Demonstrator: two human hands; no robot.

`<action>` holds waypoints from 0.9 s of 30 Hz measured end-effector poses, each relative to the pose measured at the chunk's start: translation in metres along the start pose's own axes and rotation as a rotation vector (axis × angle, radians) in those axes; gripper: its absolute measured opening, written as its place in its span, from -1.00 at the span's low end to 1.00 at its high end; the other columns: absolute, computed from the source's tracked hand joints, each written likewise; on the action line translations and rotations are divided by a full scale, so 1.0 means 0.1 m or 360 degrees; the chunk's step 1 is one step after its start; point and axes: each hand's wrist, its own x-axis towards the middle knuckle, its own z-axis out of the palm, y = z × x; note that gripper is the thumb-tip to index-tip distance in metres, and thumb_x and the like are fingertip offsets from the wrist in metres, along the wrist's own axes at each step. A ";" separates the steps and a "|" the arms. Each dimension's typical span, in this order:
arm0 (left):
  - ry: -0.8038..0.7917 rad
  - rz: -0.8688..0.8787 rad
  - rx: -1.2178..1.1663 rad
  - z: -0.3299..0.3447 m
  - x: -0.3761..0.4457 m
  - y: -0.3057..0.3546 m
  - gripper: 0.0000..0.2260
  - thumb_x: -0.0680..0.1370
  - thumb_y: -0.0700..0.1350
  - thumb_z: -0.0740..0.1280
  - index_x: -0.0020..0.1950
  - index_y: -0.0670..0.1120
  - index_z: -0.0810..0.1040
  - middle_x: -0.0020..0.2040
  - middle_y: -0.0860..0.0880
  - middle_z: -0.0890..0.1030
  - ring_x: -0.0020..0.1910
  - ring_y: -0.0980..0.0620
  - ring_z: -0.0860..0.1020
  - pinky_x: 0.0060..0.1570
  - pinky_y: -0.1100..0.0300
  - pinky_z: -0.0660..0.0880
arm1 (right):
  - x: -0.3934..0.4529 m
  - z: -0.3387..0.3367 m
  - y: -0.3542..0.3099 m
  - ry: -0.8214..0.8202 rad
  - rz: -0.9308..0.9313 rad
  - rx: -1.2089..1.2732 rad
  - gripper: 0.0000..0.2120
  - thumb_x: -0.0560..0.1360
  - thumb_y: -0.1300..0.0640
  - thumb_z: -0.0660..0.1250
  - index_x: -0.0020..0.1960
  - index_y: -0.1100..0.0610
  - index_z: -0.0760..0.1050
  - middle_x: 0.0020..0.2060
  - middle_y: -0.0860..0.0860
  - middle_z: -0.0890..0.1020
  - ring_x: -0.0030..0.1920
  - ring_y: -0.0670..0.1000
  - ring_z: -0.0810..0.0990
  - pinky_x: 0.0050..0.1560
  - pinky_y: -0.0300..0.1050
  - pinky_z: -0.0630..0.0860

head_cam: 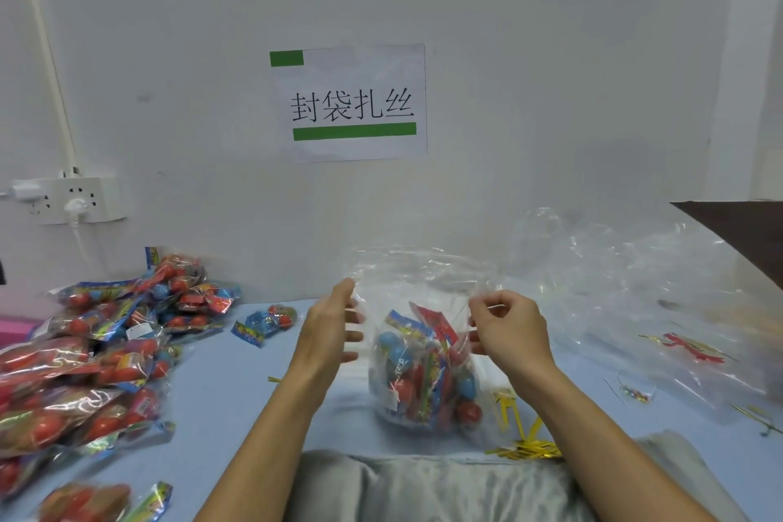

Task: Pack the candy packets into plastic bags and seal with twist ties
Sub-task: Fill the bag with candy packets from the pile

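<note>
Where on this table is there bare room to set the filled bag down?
Bare blue table lies between the candy packet pile and the filled bag, under the left hand. Right of the right hand is crowded: gold twist ties and empty plastic bags.

The candy pile [84, 373] runs off the left edge, its near packets blurred. Loose bags [635, 288] (clear film) blend together at right, uncountable. Print on the packets inside the bag [423, 369] is unreadable.
</note>
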 end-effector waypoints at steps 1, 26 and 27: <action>-0.0209 -0.0088 -0.0074 -0.07 0.00 -0.03 -0.53 0.57 0.27 0.26 0.06 -0.15 0.56 -0.01 -0.09 0.66 -0.07 -0.05 0.63 -0.02 0.00 0.60 | -0.01 0.00 0.00 0.0008 0.0009 0.0017 -0.89 0.60 0.19 0.34 -0.07 0.22 0.57 -0.19 0.16 0.64 -0.50 -0.11 0.62 -0.46 -0.29 0.53; -0.0080 0.0763 0.0071 -0.18 -0.15 0.20 -0.28 0.34 0.35 0.46 0.41 0.37 0.20 0.39 0.12 0.35 0.36 0.12 0.39 0.21 0.15 0.37 | -0.23 -0.11 -0.47 -0.0052 -0.0513 0.0204 -0.61 0.37 0.06 0.13 0.12 0.01 0.57 0.06 -0.06 0.62 0.07 -0.12 0.55 0.00 -0.23 0.42; -0.0019 0.0924 0.0197 -0.17 -0.15 0.21 -0.42 0.41 0.26 0.44 0.35 0.41 0.25 0.39 0.15 0.34 0.36 0.19 0.38 0.23 0.19 0.38 | -0.26 -0.11 -0.53 -0.0011 -0.0636 0.0150 -0.61 0.36 0.10 0.13 0.11 0.01 0.58 0.07 -0.09 0.62 0.10 -0.14 0.54 0.04 -0.26 0.42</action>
